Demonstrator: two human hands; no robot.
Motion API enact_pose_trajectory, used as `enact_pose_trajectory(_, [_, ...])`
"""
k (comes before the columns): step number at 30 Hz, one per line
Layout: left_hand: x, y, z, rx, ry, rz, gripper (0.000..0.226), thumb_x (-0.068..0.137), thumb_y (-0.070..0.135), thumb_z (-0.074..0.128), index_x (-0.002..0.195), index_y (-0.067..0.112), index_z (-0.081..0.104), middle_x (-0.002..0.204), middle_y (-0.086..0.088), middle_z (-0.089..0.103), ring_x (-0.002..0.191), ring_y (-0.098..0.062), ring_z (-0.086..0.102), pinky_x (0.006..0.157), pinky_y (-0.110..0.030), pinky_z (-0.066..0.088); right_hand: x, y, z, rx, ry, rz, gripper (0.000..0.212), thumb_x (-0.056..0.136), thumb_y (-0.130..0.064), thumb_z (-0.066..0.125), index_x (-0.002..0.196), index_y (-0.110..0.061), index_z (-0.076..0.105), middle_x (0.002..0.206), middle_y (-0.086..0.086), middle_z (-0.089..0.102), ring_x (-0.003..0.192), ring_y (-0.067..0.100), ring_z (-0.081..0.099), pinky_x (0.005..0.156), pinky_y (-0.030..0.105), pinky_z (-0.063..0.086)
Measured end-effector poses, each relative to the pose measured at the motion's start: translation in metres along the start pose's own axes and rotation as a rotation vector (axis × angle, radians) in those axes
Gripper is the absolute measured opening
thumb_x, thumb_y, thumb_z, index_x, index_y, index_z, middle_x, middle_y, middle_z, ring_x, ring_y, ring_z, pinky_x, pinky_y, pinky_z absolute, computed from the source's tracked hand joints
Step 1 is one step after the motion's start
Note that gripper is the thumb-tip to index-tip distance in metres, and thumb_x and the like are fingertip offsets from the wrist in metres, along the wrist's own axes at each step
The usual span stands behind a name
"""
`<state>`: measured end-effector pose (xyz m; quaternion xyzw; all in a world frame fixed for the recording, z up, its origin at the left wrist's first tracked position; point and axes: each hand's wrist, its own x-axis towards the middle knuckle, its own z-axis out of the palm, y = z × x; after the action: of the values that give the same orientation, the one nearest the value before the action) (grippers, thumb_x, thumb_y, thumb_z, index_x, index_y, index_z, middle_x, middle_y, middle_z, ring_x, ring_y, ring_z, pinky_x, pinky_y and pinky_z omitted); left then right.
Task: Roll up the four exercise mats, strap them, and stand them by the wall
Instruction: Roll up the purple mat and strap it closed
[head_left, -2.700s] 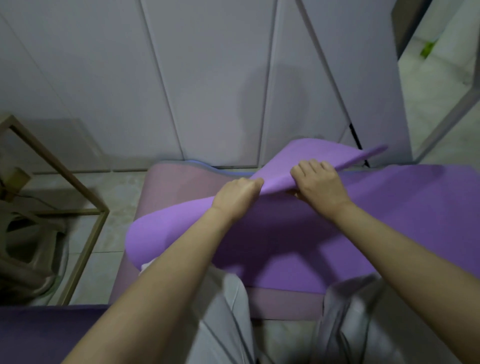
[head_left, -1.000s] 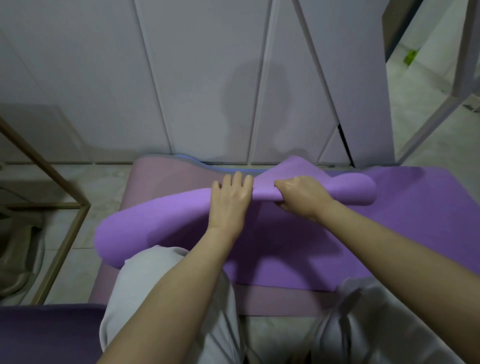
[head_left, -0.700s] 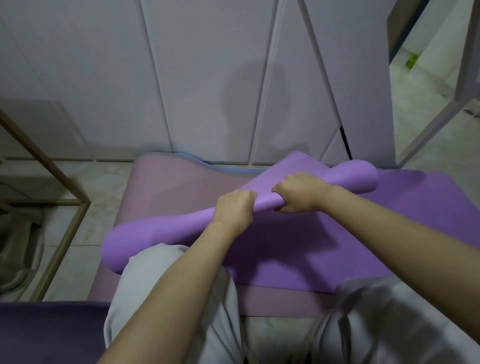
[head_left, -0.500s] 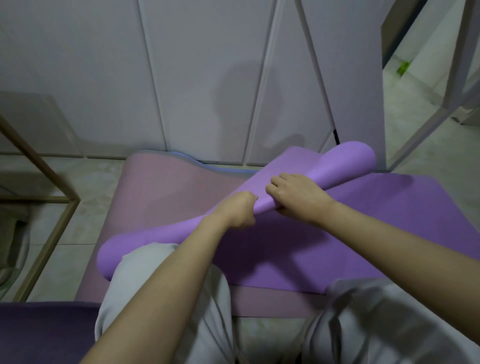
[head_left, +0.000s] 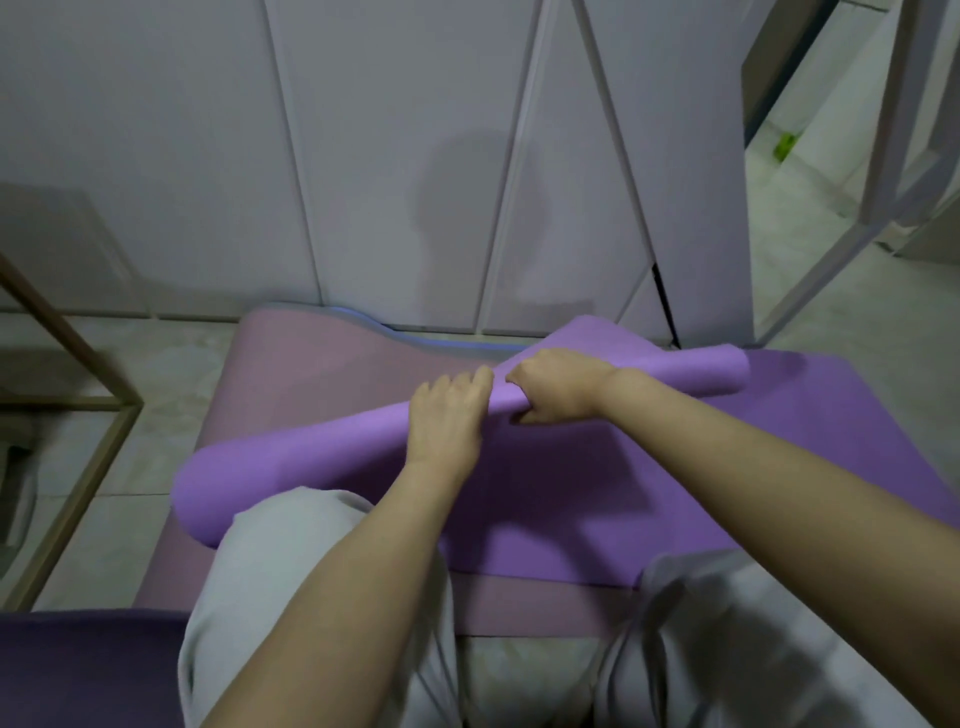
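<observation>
Where rolled, mat (head_left: 311, 457) seemingly under hands (head_left: 447, 418) (head_left: 558, 392).

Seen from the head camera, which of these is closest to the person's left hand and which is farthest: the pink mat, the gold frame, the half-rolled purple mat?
1. purple mat: the left hand rests directly on its roll.
2. pink mat: lies flat underneath, showing to the left.
3. gold frame: on the floor, far left.

No legible text, label, brand or number, perhaps through blur, on purple mat (head_left: 597, 493) or wall panels (head_left: 389, 156)
</observation>
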<state>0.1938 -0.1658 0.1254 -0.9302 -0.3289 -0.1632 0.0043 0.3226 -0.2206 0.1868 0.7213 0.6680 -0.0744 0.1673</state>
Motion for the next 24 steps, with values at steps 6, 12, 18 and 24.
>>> enact_pose_trajectory(6, [0.003,-0.012,-0.003,0.026,0.087,-0.064,0.035,0.06,-0.002,0.071,0.088,0.012,0.054,0.077,-0.007,0.06,0.069,-0.031,0.06,0.055,-0.034,0.036,0.017,0.003,-0.014,0.187,-0.105,0.047,0.04,0.08,-0.037,0.071,0.101,-0.003,0.065,0.095,0.014,0.067,0.079,0.029,0.059,0.069,0.032,0.044])
enact_pose_trajectory(12, [0.007,-0.011,0.009,-0.181,-0.339,0.052,0.029,0.088,0.012,0.049,0.116,0.018,0.048,0.115,-0.008,0.062,0.105,-0.034,0.056,0.071,-0.035,0.036,-0.003,-0.002,0.004,-0.121,-0.065,0.055,0.045,0.085,-0.042,0.063,0.12,-0.015,0.053,0.117,0.007,0.063,0.103,0.028,0.058,0.074,0.031,0.038])
enact_pose_trajectory(18, [0.013,-0.006,0.017,-0.558,-0.772,0.064,0.051,0.073,0.014,0.079,0.119,0.009,0.059,0.115,-0.011,0.064,0.103,-0.029,0.061,0.085,-0.03,0.048,-0.019,-0.024,0.033,-0.26,0.115,-0.015,0.034,0.092,-0.019,0.052,0.123,-0.011,0.042,0.122,0.008,0.052,0.112,0.028,0.05,0.083,0.035,0.037])
enact_pose_trajectory(24, [0.006,0.005,0.023,-0.493,-0.869,0.085,0.056,0.073,0.018,0.08,0.123,0.01,0.057,0.12,-0.011,0.062,0.105,-0.028,0.059,0.087,-0.03,0.047,-0.029,-0.02,0.053,-0.184,0.074,0.013,0.036,0.091,-0.028,0.054,0.122,-0.013,0.043,0.118,0.006,0.06,0.107,0.03,0.058,0.071,0.034,0.036])
